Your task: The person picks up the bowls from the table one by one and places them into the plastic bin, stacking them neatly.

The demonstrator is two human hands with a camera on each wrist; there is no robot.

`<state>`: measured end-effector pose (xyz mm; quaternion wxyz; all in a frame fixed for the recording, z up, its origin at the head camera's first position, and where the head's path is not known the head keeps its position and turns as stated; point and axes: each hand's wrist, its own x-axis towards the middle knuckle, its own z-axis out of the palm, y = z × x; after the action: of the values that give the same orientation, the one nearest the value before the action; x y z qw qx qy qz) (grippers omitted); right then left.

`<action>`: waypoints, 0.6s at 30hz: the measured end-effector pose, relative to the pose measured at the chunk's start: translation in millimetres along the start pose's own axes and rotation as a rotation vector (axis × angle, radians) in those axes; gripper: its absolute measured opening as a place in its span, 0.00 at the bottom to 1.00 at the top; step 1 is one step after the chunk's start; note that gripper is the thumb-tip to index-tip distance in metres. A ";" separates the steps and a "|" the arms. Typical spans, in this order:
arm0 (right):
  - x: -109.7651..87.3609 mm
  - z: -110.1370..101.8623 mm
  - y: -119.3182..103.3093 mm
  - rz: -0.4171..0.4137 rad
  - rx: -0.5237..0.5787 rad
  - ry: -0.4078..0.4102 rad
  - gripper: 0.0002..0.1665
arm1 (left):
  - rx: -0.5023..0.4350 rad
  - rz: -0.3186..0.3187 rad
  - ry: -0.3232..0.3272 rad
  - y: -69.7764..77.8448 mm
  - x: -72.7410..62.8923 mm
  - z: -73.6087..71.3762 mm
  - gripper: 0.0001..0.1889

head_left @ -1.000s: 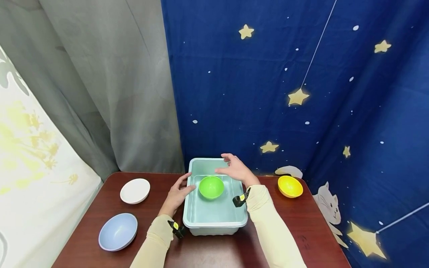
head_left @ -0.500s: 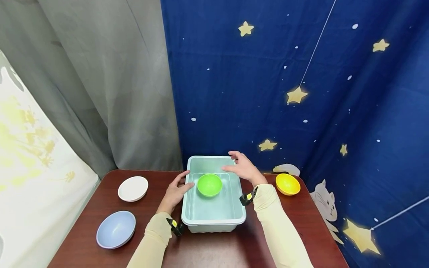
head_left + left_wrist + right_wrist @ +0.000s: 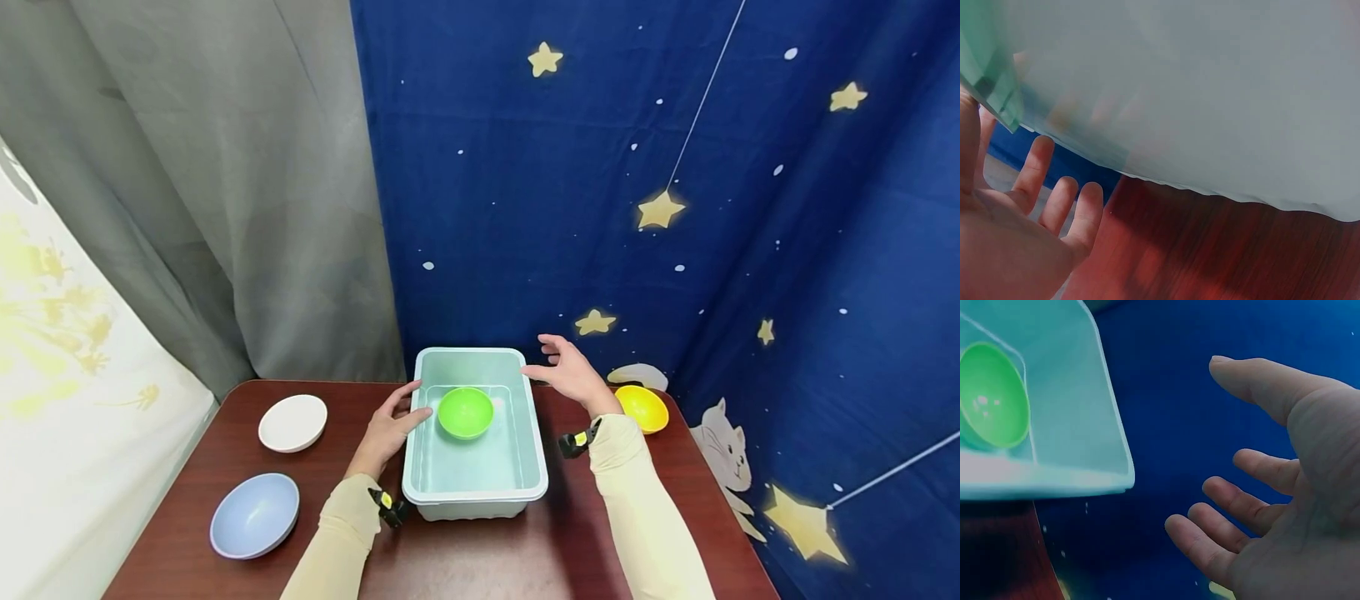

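Observation:
A pale mint plastic tub (image 3: 480, 479) stands at the middle of the table, with a small green bowl (image 3: 466, 414) inside it. My left hand (image 3: 384, 433) is at the tub's left side, its thumb over the rim and its loosely spread fingers outside. In the left wrist view those fingers (image 3: 1088, 209) sit close by the outer wall. To the right of the tub, my right hand (image 3: 572, 375) hovers with thumb and fingers spread and nothing in it. The right wrist view has this hand (image 3: 1279, 494) apart from the tub's corner.
A white bowl (image 3: 293, 423) and a larger blue bowl (image 3: 255, 517) sit on the table's left side. At the back right is a yellow bowl (image 3: 643, 408), partly behind my right forearm. Grey and blue star-patterned curtains (image 3: 480, 208) hang behind the table.
My right hand has moved right, from above the tub's back right corner to outside it. My left hand stays at the left rim. The bowls keep their places while the head view shifts slightly.

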<state>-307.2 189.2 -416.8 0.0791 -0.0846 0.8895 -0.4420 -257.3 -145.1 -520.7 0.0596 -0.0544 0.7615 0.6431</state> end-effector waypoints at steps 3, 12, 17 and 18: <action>-2.7 -5.3 7.7 0.009 -0.006 0.019 0.51 | 0.003 0.001 0.014 -6.5 3.3 1.0 0.34; -14.2 -20.6 31.7 0.032 -0.063 0.059 0.51 | 0.017 0.022 0.047 -23.0 13.6 2.5 0.32; -21.4 -30.2 44.2 0.060 -0.052 0.066 0.53 | 0.032 0.017 0.045 -21.9 11.4 3.4 0.32; -23.0 -32.1 46.0 0.064 -0.045 0.068 0.52 | 0.030 0.020 0.040 -21.0 10.7 3.4 0.32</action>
<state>-295.5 246.4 -432.9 0.0609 -0.0427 0.9037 -0.4217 -264.4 -145.4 -543.4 0.0387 -0.0590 0.7725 0.6311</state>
